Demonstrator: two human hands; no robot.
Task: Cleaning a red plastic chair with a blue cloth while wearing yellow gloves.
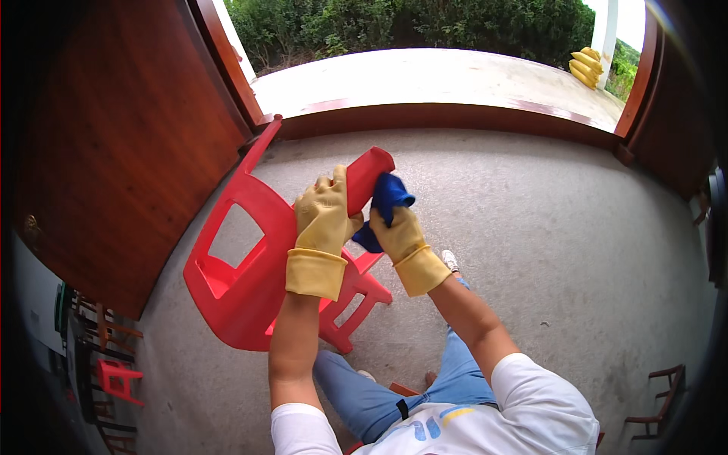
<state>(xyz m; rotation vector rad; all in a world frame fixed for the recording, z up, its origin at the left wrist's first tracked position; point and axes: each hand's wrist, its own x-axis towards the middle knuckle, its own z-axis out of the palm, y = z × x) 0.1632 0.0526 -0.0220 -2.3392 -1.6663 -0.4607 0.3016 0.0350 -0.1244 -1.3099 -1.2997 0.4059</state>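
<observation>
A red plastic chair (244, 301) lies tipped in front of me, its backrest with a cut-out towards the left and some legs pointing right. My left hand (325, 213), in a yellow rubber glove, grips a broad red part of the chair near its upper end. In my right hand (400, 230), gloved the same way, is a bunched blue cloth (391, 196), which lies against the right edge of that red part. The fingers of both hands are partly hidden by the chair part and the cloth.
A brown wooden door (114, 148) stands at the left, beside a raised wooden threshold (443, 120). Outside are stacked yellow sacks (586, 67). A small red stool (116, 378) and dark furniture stand at the lower left, and a wooden frame (665, 404) at the lower right.
</observation>
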